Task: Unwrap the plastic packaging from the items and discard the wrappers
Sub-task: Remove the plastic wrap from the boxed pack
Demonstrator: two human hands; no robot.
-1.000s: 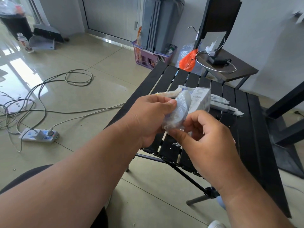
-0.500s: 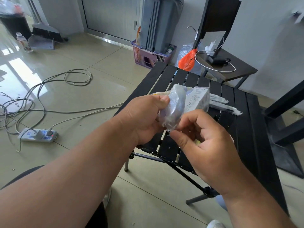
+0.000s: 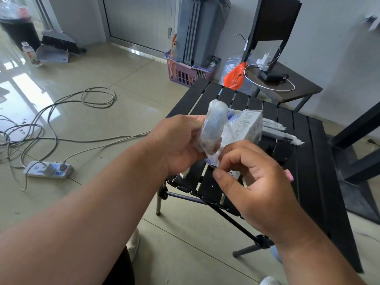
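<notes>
A: One wrapped item (image 3: 213,128) is in hand, held in the air above the near edge of the black slatted table (image 3: 320,171). The left hand (image 3: 176,145) grips it, fingers and thumb curled round its lower half; clear plastic film covers the whole visible body, so unwrapping of this piece is judged incomplete.

B: State of the right hand (image 3: 257,182)?

A: Its fingers are curled and its fingertips meet at a strip of film hanging from the bottom of the item. The contact looks like a pinch on a loose end, but the exact hold is partly hidden behind the fingers.

B: What is left on the table?

A: A white box (image 3: 246,128) lies just behind the hands and appears film-covered. Two long wrapped pieces (image 3: 281,132) lie beside it, their twisted plastic ends showing. All three are judged untouched.

B: Any wrappers discarded?

A: None can be confirmed. A small white scrap (image 3: 185,173) shows below the left hand; its nature cannot be told. A black bin (image 3: 19,32) stands far off at the rear left, well apart from the table.

B: Assessment?

A: Early stage: first film being loosened, three pieces pending, disposal not yet done.
</notes>
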